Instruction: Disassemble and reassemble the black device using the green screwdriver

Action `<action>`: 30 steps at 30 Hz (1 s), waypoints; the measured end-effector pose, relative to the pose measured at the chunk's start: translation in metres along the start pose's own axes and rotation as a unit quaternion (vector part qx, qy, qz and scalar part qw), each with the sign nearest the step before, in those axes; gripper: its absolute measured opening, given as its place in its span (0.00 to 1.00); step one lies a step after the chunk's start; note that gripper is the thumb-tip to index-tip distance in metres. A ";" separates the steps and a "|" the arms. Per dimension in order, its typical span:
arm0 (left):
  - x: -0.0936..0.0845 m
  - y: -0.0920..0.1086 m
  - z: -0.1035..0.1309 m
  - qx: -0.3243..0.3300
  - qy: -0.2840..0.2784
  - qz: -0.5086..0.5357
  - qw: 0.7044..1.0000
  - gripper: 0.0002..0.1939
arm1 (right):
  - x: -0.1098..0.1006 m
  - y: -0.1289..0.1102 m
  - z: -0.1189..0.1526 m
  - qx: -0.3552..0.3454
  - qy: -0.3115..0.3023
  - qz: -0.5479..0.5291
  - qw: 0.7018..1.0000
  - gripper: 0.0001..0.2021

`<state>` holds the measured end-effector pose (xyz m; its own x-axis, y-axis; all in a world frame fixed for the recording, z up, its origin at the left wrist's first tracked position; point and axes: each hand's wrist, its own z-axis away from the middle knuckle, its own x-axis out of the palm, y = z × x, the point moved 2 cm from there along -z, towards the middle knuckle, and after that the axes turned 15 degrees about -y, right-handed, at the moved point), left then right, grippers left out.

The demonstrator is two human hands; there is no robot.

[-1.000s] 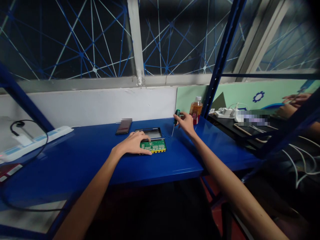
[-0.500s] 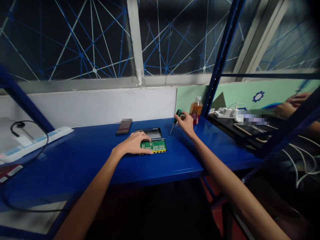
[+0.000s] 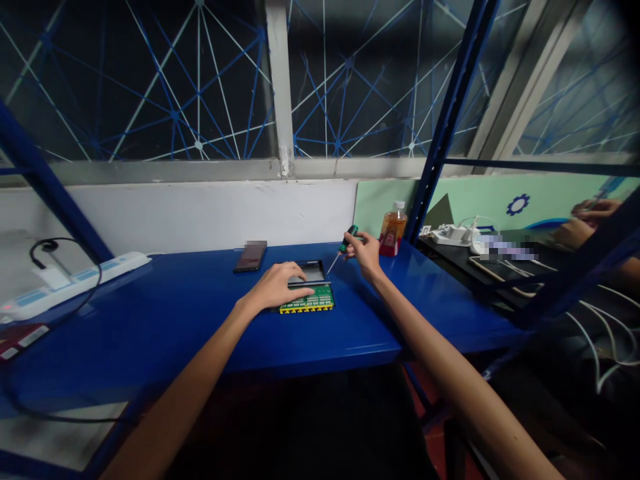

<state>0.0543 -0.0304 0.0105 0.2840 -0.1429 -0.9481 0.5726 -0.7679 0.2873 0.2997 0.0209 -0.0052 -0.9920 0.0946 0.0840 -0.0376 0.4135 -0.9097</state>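
A green circuit board (image 3: pixel 320 299) with a row of yellow ports along its front edge lies on the blue table. My left hand (image 3: pixel 275 287) grips its left part, thumb across the top and fingers at the far edge by a thin metal strip (image 3: pixel 323 283). Behind the board is a black open casing (image 3: pixel 314 268), partly covered by my fingers. My right hand (image 3: pixel 365 253) is closed round the green-and-black handle of a screwdriver (image 3: pixel 345 241). Its shaft slants down left, the tip close to the casing's right edge and a few tiny screws (image 3: pixel 329 275).
A phone (image 3: pixel 251 256) lies behind my left hand. An orange drink bottle (image 3: pixel 393 229) stands at the back right. On the left are a white power strip (image 3: pixel 80 287) and black cable. Blue rack posts flank the table (image 3: pixel 200 340). Another person's hands (image 3: pixel 583 223) appear far right.
My right hand has brought the screwdriver left, its tip now nearer the casing. My left thumb has shifted from the board's front edge onto its top. The view has shifted slightly.
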 end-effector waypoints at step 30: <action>0.007 -0.010 -0.005 -0.012 0.082 0.037 0.996 0.11 | 0.053 -0.015 0.018 -0.041 0.003 -0.082 0.996 0.17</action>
<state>0.0546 -0.0206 0.0015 0.4473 -0.0930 -0.8895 0.5626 -0.7439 0.3607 0.2451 0.0033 0.0058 -0.9726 0.0241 0.2311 -0.1890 0.4967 -0.8471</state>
